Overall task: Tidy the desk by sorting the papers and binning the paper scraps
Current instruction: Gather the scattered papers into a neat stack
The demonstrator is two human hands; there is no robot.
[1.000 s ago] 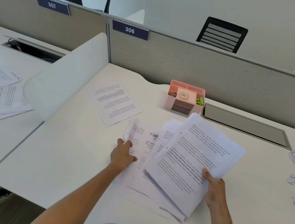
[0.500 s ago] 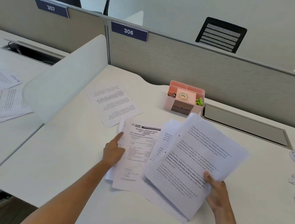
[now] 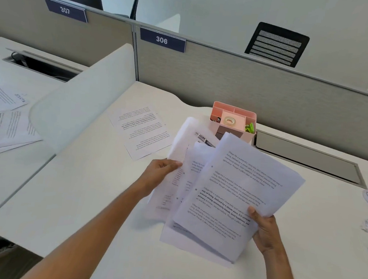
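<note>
Your right hand [image 3: 266, 232] grips the sheaf of papers [image 3: 229, 194] at its lower right edge; your left hand [image 3: 160, 170] pinches a loose sheet [image 3: 182, 139] beside it.

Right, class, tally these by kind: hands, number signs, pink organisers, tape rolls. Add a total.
Hands: 2, left hand and right hand, each holding papers
Number signs: 2, 307 and 306
Pink organisers: 1
Tape rolls: 1
Total: 6

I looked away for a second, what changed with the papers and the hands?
The left hand took hold of the exam sheet it had pressed flat and lifted it toward the stack. The right hand keeps gripping that stack; the loose sheet stayed put.
</note>
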